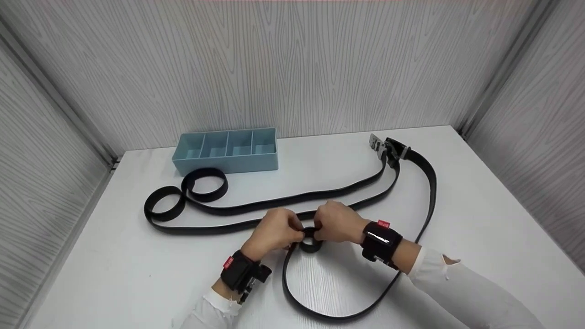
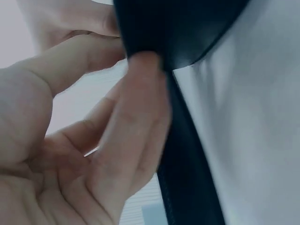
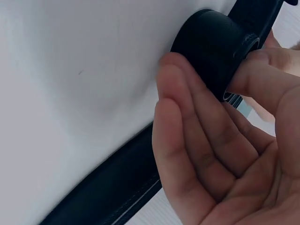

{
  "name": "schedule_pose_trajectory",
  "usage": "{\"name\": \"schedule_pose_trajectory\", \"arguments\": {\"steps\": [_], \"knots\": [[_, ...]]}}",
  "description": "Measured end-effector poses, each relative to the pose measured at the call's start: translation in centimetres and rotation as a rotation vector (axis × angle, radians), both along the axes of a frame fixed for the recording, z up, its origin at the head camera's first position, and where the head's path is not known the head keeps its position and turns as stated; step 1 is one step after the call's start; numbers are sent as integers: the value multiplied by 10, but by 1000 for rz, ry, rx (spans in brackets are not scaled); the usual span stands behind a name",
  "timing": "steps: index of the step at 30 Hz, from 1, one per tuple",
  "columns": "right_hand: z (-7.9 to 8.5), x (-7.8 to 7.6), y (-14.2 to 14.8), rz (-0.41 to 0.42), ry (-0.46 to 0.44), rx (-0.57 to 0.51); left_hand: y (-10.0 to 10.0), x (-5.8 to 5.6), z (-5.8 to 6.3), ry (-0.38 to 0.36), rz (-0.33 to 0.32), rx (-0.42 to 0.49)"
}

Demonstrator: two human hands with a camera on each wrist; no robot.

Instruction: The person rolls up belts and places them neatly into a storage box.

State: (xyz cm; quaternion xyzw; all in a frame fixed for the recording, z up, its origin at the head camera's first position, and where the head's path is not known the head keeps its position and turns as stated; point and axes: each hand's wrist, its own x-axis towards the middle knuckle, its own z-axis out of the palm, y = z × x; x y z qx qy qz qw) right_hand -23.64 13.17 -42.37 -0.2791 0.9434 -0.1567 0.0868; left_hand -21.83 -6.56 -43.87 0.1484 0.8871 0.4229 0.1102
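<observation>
A black belt (image 1: pixel 329 318) bends in a wide loop across the front of the table, its end wound into a small coil (image 1: pixel 311 248). My left hand (image 1: pixel 274 230) pinches the strap at the coil's left side; in the left wrist view its thumb and fingers (image 2: pixel 143 93) lie on the two sides of the band. From the right, my right hand (image 1: pixel 340 221) grips the same coil. The right wrist view has the thumb in the opening of the coil (image 3: pixel 206 42) and the fingers (image 3: pixel 173 89) along its outside.
Two more black belts run leftward behind my hands, ending in a front coil (image 1: pixel 155 214) and a rear coil (image 1: pixel 219 192). A silver buckle (image 1: pixel 377 145) and a dark buckle (image 1: pixel 396 148) lie together at the back right. Behind the coils stands a blue compartment tray (image 1: pixel 228 163).
</observation>
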Motion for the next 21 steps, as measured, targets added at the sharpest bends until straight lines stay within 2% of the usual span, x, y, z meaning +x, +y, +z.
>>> {"name": "schedule_pose_trajectory", "arguments": {"steps": [7, 13, 18, 21], "knots": [[-3, -2, 1, 29, -4, -60, 1, -1, -3, 66, -3, -7], [-5, -1, 0, 10, -17, -178, 3, 1, -2, 148, -32, -30], [-10, -2, 0, 10, 20, -234, 3, 0, -5, 146, -13, -32], [-11, -1, -2, -21, 35, -242, 3, 0, -4, 130, 18, -44]]}}
